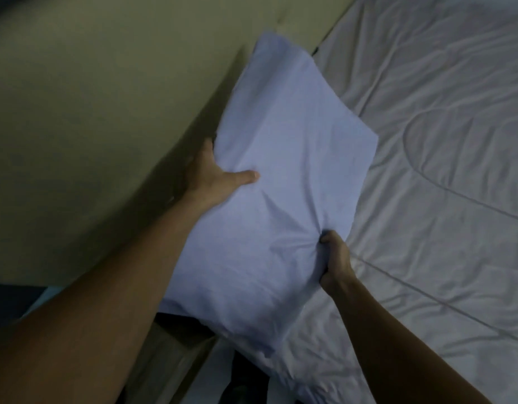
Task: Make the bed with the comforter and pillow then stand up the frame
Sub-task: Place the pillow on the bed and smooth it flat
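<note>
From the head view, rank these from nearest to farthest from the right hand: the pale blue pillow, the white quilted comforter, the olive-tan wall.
1. The pale blue pillow: the right hand pinches a bunch of its fabric at its right edge.
2. The white quilted comforter: spread just beside and under that hand, on its right.
3. The olive-tan wall: beyond the pillow, on the far left, past the left hand.

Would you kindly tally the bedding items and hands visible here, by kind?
Pillow: 1
Comforter: 1
Hands: 2, left hand and right hand, both gripping the pillow
Total: 4
</note>
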Action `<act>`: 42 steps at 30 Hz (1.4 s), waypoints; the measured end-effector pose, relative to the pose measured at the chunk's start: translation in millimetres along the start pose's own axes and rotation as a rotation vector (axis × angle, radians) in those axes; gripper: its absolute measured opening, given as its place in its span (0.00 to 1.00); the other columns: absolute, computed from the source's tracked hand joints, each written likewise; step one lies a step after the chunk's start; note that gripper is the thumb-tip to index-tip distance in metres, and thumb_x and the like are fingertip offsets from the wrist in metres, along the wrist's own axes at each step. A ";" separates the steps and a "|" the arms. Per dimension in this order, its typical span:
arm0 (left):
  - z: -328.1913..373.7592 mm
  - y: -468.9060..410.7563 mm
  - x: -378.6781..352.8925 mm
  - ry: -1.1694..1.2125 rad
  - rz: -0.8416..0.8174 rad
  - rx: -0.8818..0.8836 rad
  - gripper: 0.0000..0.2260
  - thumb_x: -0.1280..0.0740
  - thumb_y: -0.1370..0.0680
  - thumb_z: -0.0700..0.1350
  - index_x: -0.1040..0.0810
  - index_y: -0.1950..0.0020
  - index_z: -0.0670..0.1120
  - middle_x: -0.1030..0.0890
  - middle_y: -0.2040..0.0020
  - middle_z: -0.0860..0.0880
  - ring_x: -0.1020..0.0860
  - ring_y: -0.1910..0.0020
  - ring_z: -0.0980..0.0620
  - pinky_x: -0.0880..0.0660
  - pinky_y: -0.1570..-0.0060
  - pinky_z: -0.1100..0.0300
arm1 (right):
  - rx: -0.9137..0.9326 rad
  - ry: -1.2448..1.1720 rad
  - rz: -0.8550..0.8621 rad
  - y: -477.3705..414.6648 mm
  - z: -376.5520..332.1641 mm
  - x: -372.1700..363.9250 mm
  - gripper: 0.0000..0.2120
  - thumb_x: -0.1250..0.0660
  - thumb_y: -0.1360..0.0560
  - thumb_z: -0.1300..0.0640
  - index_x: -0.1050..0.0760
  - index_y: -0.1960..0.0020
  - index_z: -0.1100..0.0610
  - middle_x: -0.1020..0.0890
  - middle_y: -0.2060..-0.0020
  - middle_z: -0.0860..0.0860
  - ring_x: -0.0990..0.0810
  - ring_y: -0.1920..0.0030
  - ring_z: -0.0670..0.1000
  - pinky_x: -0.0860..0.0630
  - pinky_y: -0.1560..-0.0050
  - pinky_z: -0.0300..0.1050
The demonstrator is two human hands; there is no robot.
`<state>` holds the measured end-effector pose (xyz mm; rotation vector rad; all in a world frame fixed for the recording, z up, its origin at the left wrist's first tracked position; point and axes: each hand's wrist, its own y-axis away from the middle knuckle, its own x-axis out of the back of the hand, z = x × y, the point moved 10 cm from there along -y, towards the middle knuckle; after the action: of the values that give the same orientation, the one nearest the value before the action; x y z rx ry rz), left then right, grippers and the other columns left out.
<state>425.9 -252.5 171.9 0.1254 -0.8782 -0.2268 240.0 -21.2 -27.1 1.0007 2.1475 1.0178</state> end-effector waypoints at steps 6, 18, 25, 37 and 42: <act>-38.3 -60.9 41.8 -0.156 0.057 -0.067 0.46 0.25 0.44 0.71 0.32 0.31 0.54 0.25 0.34 0.49 0.25 0.36 0.44 0.26 0.39 0.48 | -0.060 -0.089 -0.065 -28.9 39.2 -102.3 0.06 0.36 0.32 0.56 0.20 0.62 0.54 0.16 0.60 0.50 0.20 0.54 0.55 0.26 0.51 0.47; -78.6 -120.1 15.3 -0.332 0.143 -0.214 0.38 0.32 0.34 0.72 0.30 0.30 0.52 0.22 0.38 0.45 0.25 0.39 0.42 0.25 0.45 0.48 | 0.101 0.249 0.212 -113.8 33.2 -149.5 0.42 0.30 0.34 0.33 0.31 0.26 0.53 0.25 0.32 0.49 0.26 0.33 0.56 0.29 0.34 0.51; -50.9 -121.9 34.8 -0.309 0.217 -0.313 0.31 0.29 0.31 0.64 0.27 0.34 0.49 0.21 0.40 0.42 0.25 0.40 0.39 0.27 0.46 0.48 | 0.181 0.082 0.148 -114.2 30.5 -158.1 0.17 0.26 0.27 0.47 0.28 0.42 0.46 0.23 0.51 0.37 0.26 0.42 0.48 0.30 0.36 0.49; -68.4 -99.2 6.9 -0.584 0.155 -0.484 0.36 0.40 0.23 0.65 0.41 0.21 0.45 0.37 0.23 0.42 0.35 0.26 0.42 0.35 0.32 0.48 | 0.767 1.162 0.083 -77.8 29.3 -172.1 0.29 0.40 0.19 0.49 0.42 0.21 0.58 0.37 0.22 0.58 0.38 0.23 0.57 0.38 0.24 0.50; -85.3 -91.2 7.3 -0.581 -0.081 -0.350 0.39 0.40 0.22 0.62 0.54 0.19 0.47 0.48 0.19 0.44 0.47 0.21 0.44 0.46 0.24 0.48 | 0.754 1.297 -0.085 -45.7 15.9 -155.1 0.29 0.41 0.19 0.47 0.37 0.23 0.59 0.30 0.25 0.57 0.31 0.26 0.57 0.36 0.28 0.44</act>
<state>483.1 -341.4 105.0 -0.2449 -1.3953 -0.5042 321.9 -160.0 -48.1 0.4814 3.7890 0.9001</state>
